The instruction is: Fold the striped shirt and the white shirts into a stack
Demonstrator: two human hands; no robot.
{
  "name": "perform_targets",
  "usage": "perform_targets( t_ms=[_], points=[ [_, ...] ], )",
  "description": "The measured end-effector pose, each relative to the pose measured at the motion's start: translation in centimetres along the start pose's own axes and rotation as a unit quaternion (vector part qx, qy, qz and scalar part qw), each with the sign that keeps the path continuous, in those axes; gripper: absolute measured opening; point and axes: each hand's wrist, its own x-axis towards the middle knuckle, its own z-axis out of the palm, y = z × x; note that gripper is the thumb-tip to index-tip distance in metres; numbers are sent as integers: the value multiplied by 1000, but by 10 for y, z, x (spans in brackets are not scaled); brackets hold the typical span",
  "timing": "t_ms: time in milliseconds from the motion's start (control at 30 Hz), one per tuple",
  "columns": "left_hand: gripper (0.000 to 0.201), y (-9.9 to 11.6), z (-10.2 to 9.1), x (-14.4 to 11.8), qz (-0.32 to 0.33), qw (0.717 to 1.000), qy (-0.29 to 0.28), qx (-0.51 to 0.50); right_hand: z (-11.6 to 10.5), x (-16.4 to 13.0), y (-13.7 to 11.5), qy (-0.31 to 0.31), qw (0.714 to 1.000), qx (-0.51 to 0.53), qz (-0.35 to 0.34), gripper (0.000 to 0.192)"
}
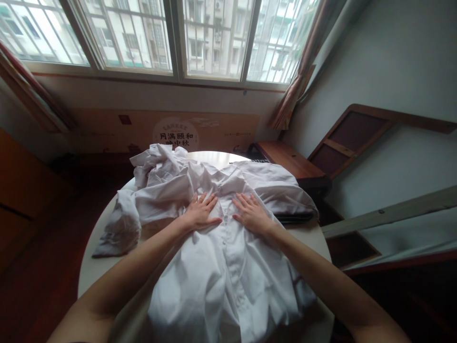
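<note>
A white button-up shirt [214, 267] lies front side up on a round white table [91, 267], its collar toward the window and its hem toward me. Flat on the chest, left of the button placket, rests my left hand [203, 212] with fingers spread. My right hand [250, 213] presses on the other side of the placket, also with fingers apart. One sleeve [119, 228] stretches out to the left and is creased. More white cloth [153, 164] is bunched at the table's far left. On the right, white fabric [282, 188] covers part of a dark, flat item [294, 217].
Beyond the table stands a printed board [228, 128] with Chinese characters, below a barred window [214, 43]. A wooden bench or cabinet [285, 159] is at the back right. Curtains [291, 102] hang beside the window. An orange-brown panel [24, 186] is at the left.
</note>
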Motion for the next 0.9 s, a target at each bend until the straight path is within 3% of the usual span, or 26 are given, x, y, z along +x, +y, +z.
perform_targets(
  t_ms=[200, 333, 400, 500, 567, 633, 700, 800, 867, 900],
  points=[
    [100, 0, -15, -14, -18, 999, -41, 24, -13, 0, -11, 13, 999, 29, 30, 51],
    [90, 10, -19, -34, 14, 998, -43, 34, -28, 6, -5, 105, 987, 67, 99, 45],
    [81, 13, -26, -40, 32, 998, -6, 50, -34, 16, 13, 181, 964, 96, 172, 51],
    [61, 4, -52, -35, -5, 989, 115, 92, -43, 42, 50, 237, 903, 193, 301, 61],
    [52, -12, -78, -24, -90, 967, 211, 108, -47, 62, 69, 201, 861, 293, 363, 64],
    [50, -31, -101, -10, -196, 941, 257, 98, -48, 78, 78, 138, 826, 378, 395, 63],
    [50, -48, -113, 2, -270, 937, 211, 64, -47, 89, 75, 78, 811, 432, 387, 54],
    [41, -63, -109, 9, -276, 953, 118, 39, -44, 95, 66, -2, 811, 496, 311, 26],
    [35, -67, -102, 8, -273, 952, 129, 48, -45, 95, 62, -18, 806, 525, 274, 16],
    [35, -69, -100, 6, -281, 947, 147, 48, -47, 95, 62, 3, 807, 523, 275, 16]
  ],
)
